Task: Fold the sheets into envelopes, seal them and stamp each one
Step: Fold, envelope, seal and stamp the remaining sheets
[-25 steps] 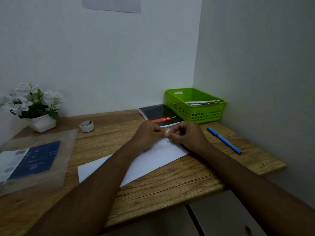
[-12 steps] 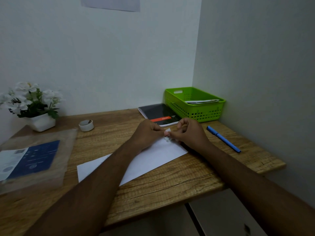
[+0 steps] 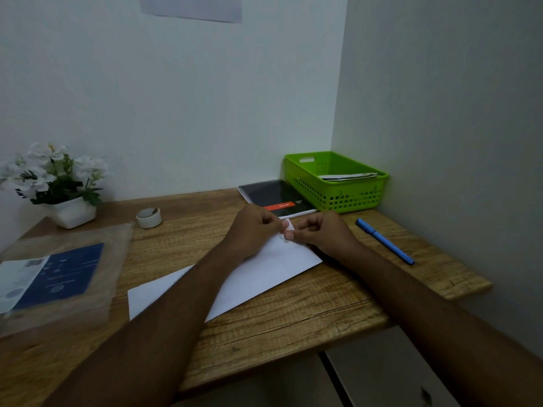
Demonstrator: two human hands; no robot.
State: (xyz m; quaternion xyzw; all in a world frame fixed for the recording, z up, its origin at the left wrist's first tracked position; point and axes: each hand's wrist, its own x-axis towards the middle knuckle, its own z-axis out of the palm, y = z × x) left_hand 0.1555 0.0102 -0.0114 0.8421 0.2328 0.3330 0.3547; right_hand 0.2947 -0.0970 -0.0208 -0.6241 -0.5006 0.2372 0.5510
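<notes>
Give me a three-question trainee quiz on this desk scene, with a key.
1. True or false: the blue pen lies on the desk, outside the green basket.
2. What do the left hand and right hand pinch between them? A scissors; B small white piece; C eraser.
3. Fill in: the tape roll stands between the black notebook and the ___.
Key: 1 true; 2 B; 3 flowerpot.

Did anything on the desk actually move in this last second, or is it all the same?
Hardly anything moved. The left hand and right hand still pinch the small white piece over the far end of the white sheet, and the fingers only shifted slightly on it. Nothing was picked up or let go. The sheet, blue pen, green basket and tape roll stayed put.
</notes>
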